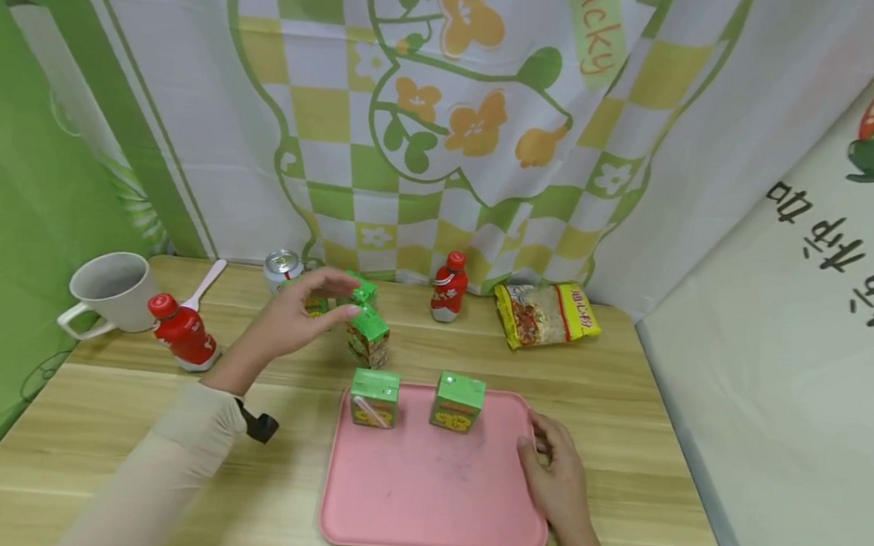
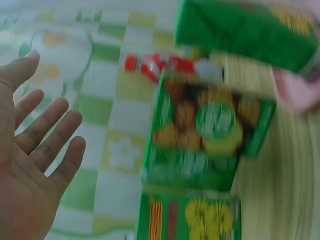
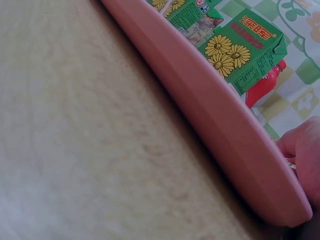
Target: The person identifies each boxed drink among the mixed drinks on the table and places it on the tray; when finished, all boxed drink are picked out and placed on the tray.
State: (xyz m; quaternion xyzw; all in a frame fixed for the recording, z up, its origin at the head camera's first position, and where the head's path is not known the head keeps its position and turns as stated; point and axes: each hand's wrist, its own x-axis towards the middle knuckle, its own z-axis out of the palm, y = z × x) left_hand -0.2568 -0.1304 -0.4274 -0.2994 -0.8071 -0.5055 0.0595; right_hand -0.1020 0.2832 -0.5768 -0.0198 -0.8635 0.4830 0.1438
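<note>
My left hand (image 1: pixel 291 318) is raised at the back left of the table, fingers spread and holding nothing. In the head view it overlaps a group of green drink cartons, among them the front carton (image 1: pixel 368 338). The left wrist view shows a carton with a brown food picture (image 2: pixel 200 127) to the right of the open fingers. My right hand (image 1: pixel 562 473) grips the right rim of a pink tray (image 1: pixel 434 498), thumb on the near side. Two green drink cartons stand upright at the tray's far edge: a left carton with a straw (image 1: pixel 374 400) and a right carton (image 1: pixel 457 404).
Along the left are a grey mug (image 1: pixel 116 287), a pink spoon (image 1: pixel 207 282) and a red bottle (image 1: pixel 187 337). At the back stand a silver can (image 1: pixel 282 266) and another red bottle (image 1: pixel 448 290). A yellow food packet (image 1: pixel 547 315) lies back right, before the curtain (image 1: pixel 477 225).
</note>
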